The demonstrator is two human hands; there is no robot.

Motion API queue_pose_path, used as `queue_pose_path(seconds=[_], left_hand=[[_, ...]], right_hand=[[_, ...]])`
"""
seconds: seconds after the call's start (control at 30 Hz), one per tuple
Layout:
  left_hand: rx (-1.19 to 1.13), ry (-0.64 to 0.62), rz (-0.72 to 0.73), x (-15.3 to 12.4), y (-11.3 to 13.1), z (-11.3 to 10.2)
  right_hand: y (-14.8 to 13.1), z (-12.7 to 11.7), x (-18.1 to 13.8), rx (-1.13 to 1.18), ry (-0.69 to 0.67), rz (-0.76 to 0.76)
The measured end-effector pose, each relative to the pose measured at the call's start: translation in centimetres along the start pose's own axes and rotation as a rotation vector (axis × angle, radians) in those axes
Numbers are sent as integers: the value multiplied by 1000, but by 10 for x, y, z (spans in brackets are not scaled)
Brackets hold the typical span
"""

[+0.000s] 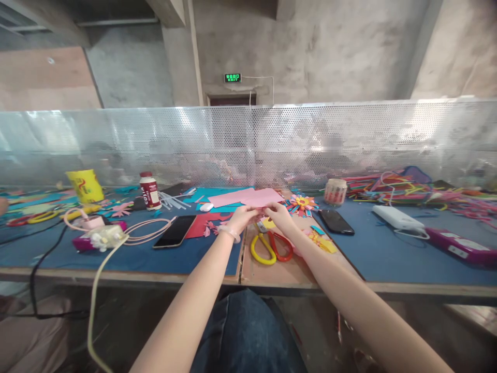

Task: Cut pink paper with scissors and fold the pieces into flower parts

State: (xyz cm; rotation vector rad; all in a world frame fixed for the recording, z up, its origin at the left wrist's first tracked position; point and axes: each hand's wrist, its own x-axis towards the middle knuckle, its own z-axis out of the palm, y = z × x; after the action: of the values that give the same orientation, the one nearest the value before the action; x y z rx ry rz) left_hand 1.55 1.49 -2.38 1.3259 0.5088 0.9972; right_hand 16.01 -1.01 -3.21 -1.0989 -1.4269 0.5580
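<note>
My left hand (242, 219), with a pale bracelet (232, 232) at its wrist, meets my right hand (281, 217) over the middle of the table. The fingers of both are pinched together; whatever small thing they hold is hidden. Right behind them lie pink paper sheets (246, 197) on blue paper (229, 191). Scissors with one yellow and one red handle (263, 249) lie below the hands, blades partly covered. Red paper (196, 228) with small pink cutouts (210, 228) is left of my left hand. Beyond my right hand sits a layered paper flower (302, 203).
A phone (176, 231), power strip with plugs (101, 237) and coffee bottle (149, 191) stand left, near a yellow cup (84, 186). To the right are another phone (336, 221), a jar (335, 191), a white power bank (398, 217) and colourful strips (388, 189). A perforated metal screen (163, 140) runs behind.
</note>
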Motion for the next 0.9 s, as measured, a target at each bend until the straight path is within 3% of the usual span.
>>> queue_pose_path(seconds=[0.2,0.57,0.9], left_hand=[[-4,-54,6,0,0,2],[11,26,13,1,-2,5],[-31,-28,-13,1,1,3]], right_hand=[[0,1,1,-33,23,-11],[2,1,2,-96,61,-49],[0,-1,1,-124,107,-62]])
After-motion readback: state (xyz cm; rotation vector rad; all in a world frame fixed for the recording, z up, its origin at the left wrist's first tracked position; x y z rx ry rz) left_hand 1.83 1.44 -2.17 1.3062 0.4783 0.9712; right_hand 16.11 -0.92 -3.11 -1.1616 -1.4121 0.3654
